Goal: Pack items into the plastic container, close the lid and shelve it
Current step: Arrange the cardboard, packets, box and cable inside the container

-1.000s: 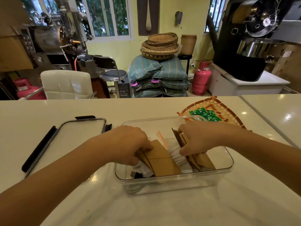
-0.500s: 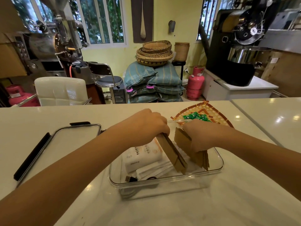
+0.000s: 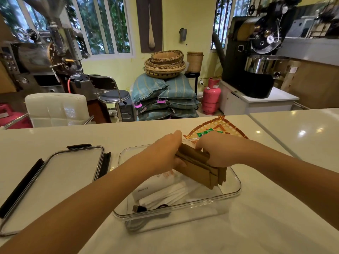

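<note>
A clear plastic container stands on the white counter in front of me. Inside it lie white packets and a dark cable. My left hand and my right hand both grip one stack of brown paper sleeves, pressed together and standing tilted in the container's far right part. The container's lid, clear with black clips, lies flat on the counter to the left.
A woven tray with green packets sits just behind the container. The counter's far edge runs behind it, with a white chair, a stool, sacks and machines beyond. A second counter surface lies to the right.
The two separate brown stacks have been brought together into one. My left hand moved right and back, uncovering the white packets. The view tilted upward.
</note>
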